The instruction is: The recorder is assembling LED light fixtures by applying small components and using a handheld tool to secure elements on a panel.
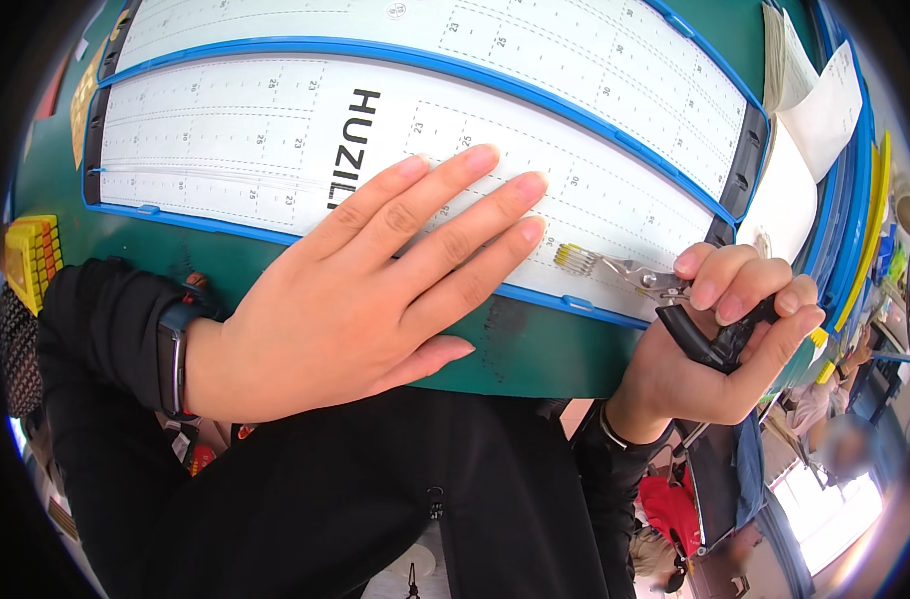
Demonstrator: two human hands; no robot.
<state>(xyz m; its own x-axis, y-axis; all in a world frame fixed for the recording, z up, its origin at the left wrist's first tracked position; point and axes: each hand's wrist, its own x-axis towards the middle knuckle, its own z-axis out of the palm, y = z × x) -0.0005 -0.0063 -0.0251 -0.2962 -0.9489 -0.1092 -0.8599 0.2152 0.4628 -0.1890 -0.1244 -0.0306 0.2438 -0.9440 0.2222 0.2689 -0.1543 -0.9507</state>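
Observation:
My left hand (365,270) lies palm down with fingers stretched and slightly spread. It covers part of the nearer long white board (190,130), which is marked with dashed lines and framed in blue with black ends. Fine, pale strands run along that board's left end. In my right hand (734,329) is a plier-like tool (664,285) with black handles and metal jaws, my fingers curled round it. Several thin prongs with yellow tips (575,260) fan out at its front, over the board's right part. Whether they touch the board I cannot tell.
A second blue-framed board (565,75) lies just beyond, on the green table (565,349). At the left edge stands a yellow block of small compartments (33,255). White papers (819,110) and stacked blue frames (844,230) are at the right. People sit farther off.

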